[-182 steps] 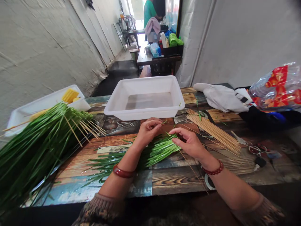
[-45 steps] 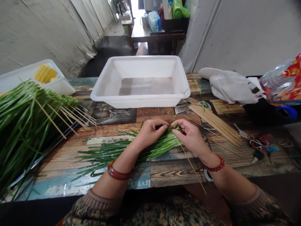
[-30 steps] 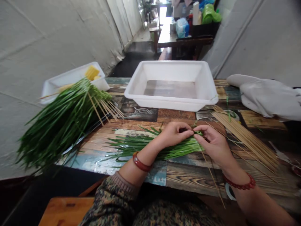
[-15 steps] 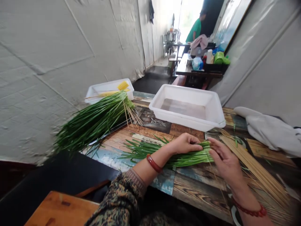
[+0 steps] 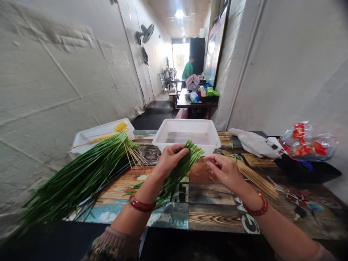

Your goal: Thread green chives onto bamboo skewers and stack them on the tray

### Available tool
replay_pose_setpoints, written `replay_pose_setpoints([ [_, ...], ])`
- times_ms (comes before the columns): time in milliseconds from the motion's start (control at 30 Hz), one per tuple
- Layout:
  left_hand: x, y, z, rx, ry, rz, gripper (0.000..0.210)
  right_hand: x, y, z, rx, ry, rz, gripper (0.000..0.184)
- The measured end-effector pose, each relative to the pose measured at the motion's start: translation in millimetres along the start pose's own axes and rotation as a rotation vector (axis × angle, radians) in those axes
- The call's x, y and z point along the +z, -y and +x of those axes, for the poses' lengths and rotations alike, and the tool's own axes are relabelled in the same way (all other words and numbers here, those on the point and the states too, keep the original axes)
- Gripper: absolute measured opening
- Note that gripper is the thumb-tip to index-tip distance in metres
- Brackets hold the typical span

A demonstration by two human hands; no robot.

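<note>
In the head view my left hand (image 5: 171, 159) is closed around a bunch of garlic chives (image 5: 191, 156), its cut pale ends up and its leaves slanting down under my wrist. Just right of those ends is my right hand (image 5: 224, 172), fingers curled and the tips pinched together; whatever is between them is too small to make out. Beside it lies a sheaf of bamboo skewers (image 5: 257, 179). On the left, skewered garlic chives (image 5: 81, 170) are heaped, with several stick ends (image 5: 133, 154) jutting from the cut side.
A white plastic tub (image 5: 187, 123) stands behind my hands. Another white tub (image 5: 84, 137) holds yellow food on sticks. To the right are a white cloth (image 5: 252, 145), a clear bag with red print (image 5: 307, 145) and scissors (image 5: 296, 197). A person in green (image 5: 187, 69) is far back.
My left hand has raised the chives off the table and tilted their cut ends upward. My right hand has come away from the bunch. The view has tipped up and turned right.
</note>
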State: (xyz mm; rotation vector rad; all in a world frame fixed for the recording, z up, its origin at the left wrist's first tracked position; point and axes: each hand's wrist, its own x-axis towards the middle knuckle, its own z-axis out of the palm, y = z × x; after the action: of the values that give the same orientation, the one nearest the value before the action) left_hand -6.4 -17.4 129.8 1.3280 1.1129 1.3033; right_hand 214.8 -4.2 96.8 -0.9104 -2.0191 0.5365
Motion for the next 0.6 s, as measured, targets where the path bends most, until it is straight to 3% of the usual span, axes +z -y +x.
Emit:
replay_pose_setpoints([
  [100, -11.7, -9.8, -10.4, 0.017, -0.006, -0.065, 0.031, -1.6, 11.4, 17.8, -0.078, -0.043, -0.003, 0.016],
  [333, -41.8, -21.0, -24.0, -0.009, 0.156, -0.158, 0.036, 1.5, 36.2, 36.6, -0.162, 0.025, 0.034, 0.019],
  [600, -47.1, -37.6, -18.7, 0.003, 0.224, -0.095, 0.036, -3.6, 60.0, 51.4, -0.247, 0.023, 0.000, 0.015],
])
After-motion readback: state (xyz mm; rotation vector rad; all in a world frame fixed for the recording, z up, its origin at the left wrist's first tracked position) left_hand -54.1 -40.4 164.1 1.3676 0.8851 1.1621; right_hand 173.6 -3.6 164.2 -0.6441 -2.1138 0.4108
